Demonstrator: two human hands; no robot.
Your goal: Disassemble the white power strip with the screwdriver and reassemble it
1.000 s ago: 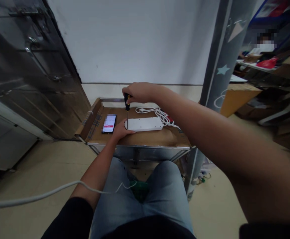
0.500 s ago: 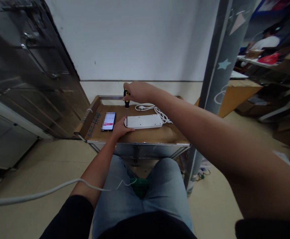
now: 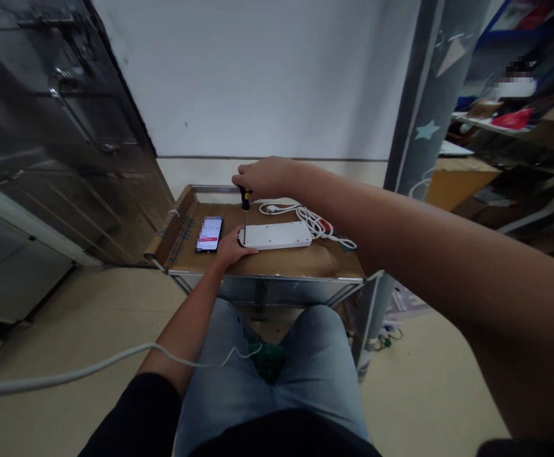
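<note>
A white power strip (image 3: 277,235) lies with its holed underside up on a cardboard-covered table (image 3: 277,263). My left hand (image 3: 231,247) grips its left end, thumb along the near edge. Above that end, my right hand (image 3: 264,178) is closed around the dark, yellow-marked handle of a screwdriver (image 3: 245,202). The shaft points straight down, its tip at the strip's left end; whether it sits in a screw hole is too small to tell. The strip's white cord (image 3: 308,219) lies coiled behind and to its right.
A phone (image 3: 209,234) with a lit screen lies left of the strip. A metal post (image 3: 414,127) stands at the table's right, a metal door (image 3: 67,127) at the left. A white cable (image 3: 91,365) crosses over my left arm. Another person (image 3: 517,82) sits far right.
My right hand has changed its hold and now covers the top of the screwdriver's handle, fingers curled differently. The left hand stays on the strip. The view has shifted slightly.
</note>
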